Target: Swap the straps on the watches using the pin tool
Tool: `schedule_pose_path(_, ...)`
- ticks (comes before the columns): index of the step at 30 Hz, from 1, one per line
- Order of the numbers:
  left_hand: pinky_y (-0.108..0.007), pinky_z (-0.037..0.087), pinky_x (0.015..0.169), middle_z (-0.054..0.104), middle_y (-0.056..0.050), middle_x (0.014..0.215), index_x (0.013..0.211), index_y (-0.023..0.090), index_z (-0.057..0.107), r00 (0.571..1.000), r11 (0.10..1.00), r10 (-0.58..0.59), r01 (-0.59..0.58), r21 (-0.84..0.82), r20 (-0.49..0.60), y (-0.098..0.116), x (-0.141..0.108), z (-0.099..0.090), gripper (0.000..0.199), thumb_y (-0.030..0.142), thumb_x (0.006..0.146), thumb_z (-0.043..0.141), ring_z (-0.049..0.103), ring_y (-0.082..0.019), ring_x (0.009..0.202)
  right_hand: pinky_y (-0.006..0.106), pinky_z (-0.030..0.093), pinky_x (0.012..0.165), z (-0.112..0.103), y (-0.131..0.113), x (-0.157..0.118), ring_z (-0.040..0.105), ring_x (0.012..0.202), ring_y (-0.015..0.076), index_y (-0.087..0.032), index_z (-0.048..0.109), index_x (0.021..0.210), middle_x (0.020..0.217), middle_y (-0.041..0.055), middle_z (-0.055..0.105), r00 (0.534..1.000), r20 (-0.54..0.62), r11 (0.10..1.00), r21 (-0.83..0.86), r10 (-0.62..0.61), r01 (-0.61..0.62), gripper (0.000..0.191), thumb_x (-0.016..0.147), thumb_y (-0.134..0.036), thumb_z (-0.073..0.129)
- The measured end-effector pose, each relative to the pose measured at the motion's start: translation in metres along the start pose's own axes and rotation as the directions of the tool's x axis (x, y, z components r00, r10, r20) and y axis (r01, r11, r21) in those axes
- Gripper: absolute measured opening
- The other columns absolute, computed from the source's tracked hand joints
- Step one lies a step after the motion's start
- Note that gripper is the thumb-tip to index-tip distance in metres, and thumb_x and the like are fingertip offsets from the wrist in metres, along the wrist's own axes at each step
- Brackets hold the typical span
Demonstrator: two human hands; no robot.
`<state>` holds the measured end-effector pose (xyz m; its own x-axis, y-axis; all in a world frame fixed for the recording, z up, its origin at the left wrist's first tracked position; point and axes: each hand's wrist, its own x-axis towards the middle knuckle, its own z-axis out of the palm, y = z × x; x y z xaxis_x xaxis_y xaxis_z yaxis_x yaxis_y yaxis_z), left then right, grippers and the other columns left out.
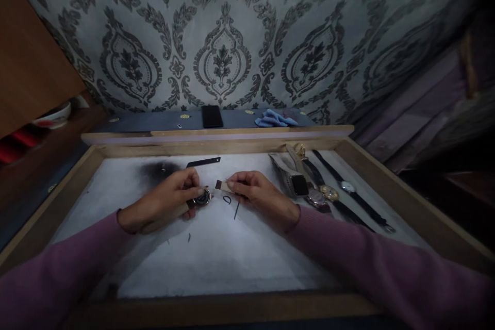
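Note:
My left hand (170,198) is closed on a round dark-faced watch (202,197), near the middle of a wooden-framed white tray (127,148). Just to the right, my right hand (257,193) pinches a small flat pale piece with a dark brown end (221,185). That end points toward the watch, with a gap between them. Below the right fingers, a small curved black piece (227,199) and a thin dark stick (236,211) lie on the white surface. A black flat blade-like strip (203,162) rests behind the hands.
Several watches lie at the tray's right, including a square-faced one (299,185) and one with a white dial (347,186). Behind the tray are a black phone (212,116) and a blue cloth (275,118). A bowl (55,115) stands at the far left.

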<state>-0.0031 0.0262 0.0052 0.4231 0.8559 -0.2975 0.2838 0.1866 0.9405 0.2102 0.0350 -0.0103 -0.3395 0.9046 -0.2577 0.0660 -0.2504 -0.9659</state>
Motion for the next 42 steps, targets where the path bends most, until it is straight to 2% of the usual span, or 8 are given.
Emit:
schedule_pose_path(4, -0.020, 0.038, 0.043, 0.057, 0.005, 0.065, 0.080, 0.019, 0.045, 0.998, 0.995, -0.044, 0.047, -0.087, 0.035, 0.000, 0.004, -0.005, 0.034, 0.037, 0.071, 0.072, 0.053, -0.008, 0.047, 0.026, 0.019, 0.048, 0.001, -0.001, -0.002, 0.031, 0.046, 0.0070, -0.012, 0.067, 0.073, 0.048, -0.0047, 0.044, 1.000, 0.027, 1.000, -0.027, 0.004, -0.003, 0.019, 0.077, -0.030, 0.066)
schedule_pose_path(8, -0.020, 0.035, 0.047, 0.058, 0.003, 0.069, 0.085, 0.014, 0.055, 0.995, 0.995, -0.095, 0.096, -0.034, 0.018, 0.007, 0.002, -0.006, 0.031, 0.031, 0.067, 0.074, 0.051, -0.008, 0.054, 0.027, 0.019, 0.048, 0.001, -0.003, -0.003, 0.029, 0.047, 0.0072, -0.012, 0.066, 0.072, 0.048, -0.0055, 0.041, 0.999, 0.041, 0.999, -0.052, -0.011, 0.013, 0.019, 0.078, -0.030, 0.066)
schedule_pose_path(11, -0.020, 0.034, 0.050, 0.057, 0.003, 0.066, 0.081, 0.012, 0.060, 0.993, 0.994, -0.109, 0.109, 0.007, 0.032, 0.010, 0.000, -0.007, 0.023, 0.028, 0.069, 0.072, 0.048, -0.007, 0.056, 0.027, 0.019, 0.048, 0.001, -0.002, -0.003, 0.030, 0.047, 0.0073, -0.014, 0.064, 0.069, 0.049, -0.0052, 0.042, 0.999, 0.038, 0.999, -0.051, -0.015, 0.017, 0.019, 0.077, -0.031, 0.066)
schedule_pose_path(14, -0.021, 0.033, 0.051, 0.057, 0.002, 0.065, 0.076, 0.012, 0.060, 0.995, 0.997, -0.074, 0.072, 0.026, 0.072, 0.008, 0.000, -0.009, 0.018, 0.027, 0.073, 0.069, 0.046, -0.008, 0.056, 0.027, 0.019, 0.048, 0.001, -0.002, -0.003, 0.031, 0.047, 0.0072, -0.014, 0.063, 0.068, 0.049, -0.0051, 0.043, 0.999, 0.037, 0.998, -0.060, -0.013, 0.015, 0.018, 0.077, -0.030, 0.066)
schedule_pose_path(19, -0.022, 0.031, 0.047, 0.061, 0.001, 0.071, 0.080, 0.015, 0.055, 0.983, 0.998, -0.057, 0.052, 0.031, 0.174, 0.004, 0.000, -0.011, 0.018, 0.032, 0.083, 0.061, 0.047, -0.007, 0.051, 0.027, 0.019, 0.047, 0.003, -0.003, -0.004, 0.029, 0.045, 0.0067, -0.014, 0.064, 0.068, 0.048, -0.0057, 0.042, 0.999, 0.038, 0.996, -0.082, 0.026, -0.022, 0.017, 0.079, -0.027, 0.064)
schedule_pose_path(25, -0.022, 0.023, 0.044, 0.043, 0.008, 0.052, 0.076, 0.017, 0.050, 0.969, 0.991, -0.025, -0.008, 0.135, 0.244, 0.007, -0.001, -0.010, 0.023, 0.036, 0.085, 0.059, 0.033, -0.006, 0.044, 0.026, 0.018, 0.047, 0.004, -0.006, -0.005, 0.030, 0.045, 0.0064, -0.014, 0.064, 0.067, 0.047, -0.0062, 0.042, 0.999, 0.035, 0.997, -0.074, 0.039, -0.037, 0.017, 0.076, -0.028, 0.066)
schedule_pose_path(31, -0.023, 0.019, 0.045, 0.036, 0.008, 0.052, 0.066, 0.018, 0.045, 0.969, 0.982, -0.071, 0.027, 0.185, 0.235, 0.008, -0.001, -0.007, 0.027, 0.035, 0.081, 0.059, 0.026, -0.007, 0.047, 0.026, 0.017, 0.045, 0.004, -0.006, -0.006, 0.031, 0.044, 0.0062, -0.014, 0.064, 0.068, 0.046, -0.0062, 0.043, 0.999, 0.042, 0.995, -0.094, 0.031, -0.027, 0.016, 0.076, -0.028, 0.066)
schedule_pose_path(42, -0.024, 0.025, 0.051, 0.035, 0.006, 0.061, 0.067, 0.018, 0.046, 0.981, 0.953, 0.009, -0.068, 0.295, 0.196, 0.007, -0.004, 0.000, 0.020, 0.033, 0.078, 0.053, 0.031, -0.010, 0.056, 0.024, 0.020, 0.047, 0.008, -0.010, -0.010, 0.030, 0.046, 0.0061, -0.014, 0.064, 0.068, 0.047, -0.0072, 0.042, 0.998, 0.045, 0.991, -0.125, 0.054, -0.048, 0.015, 0.077, -0.025, 0.065)
